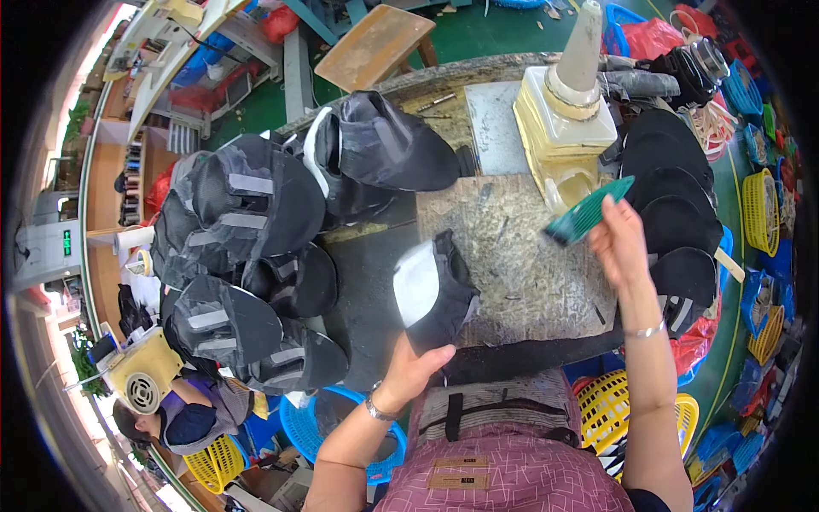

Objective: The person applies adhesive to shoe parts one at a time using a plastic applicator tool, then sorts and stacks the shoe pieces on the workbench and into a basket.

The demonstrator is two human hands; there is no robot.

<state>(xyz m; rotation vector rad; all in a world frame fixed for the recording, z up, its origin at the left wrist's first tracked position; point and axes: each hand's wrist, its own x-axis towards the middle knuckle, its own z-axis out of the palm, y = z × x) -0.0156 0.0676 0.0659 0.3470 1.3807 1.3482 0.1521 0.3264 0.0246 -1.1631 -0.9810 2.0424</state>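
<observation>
My left hand (411, 374) grips the near end of a black shoe upper (456, 303), thumb on top. A smooth white patch (415, 283) covers its left side. Over the right part of the bench, my right hand (621, 243) pinches a flat green-handled brush (595, 211) with a dark tip pointing left. The brush is raised beside the mouth of a glue-smeared, cream plastic dispenser (554, 141) with a tall cone top. Below both hands lies a stained, worn board (520, 277).
Black shoe uppers (247, 205) are heaped at left; dark rounded pieces (670, 183) overlap at right. Baskets, one blue (294, 427) and one yellow (604, 401), stand below the bench's near edge. A wooden stool (375, 47) is beyond. Another person (192, 414) sits at lower left.
</observation>
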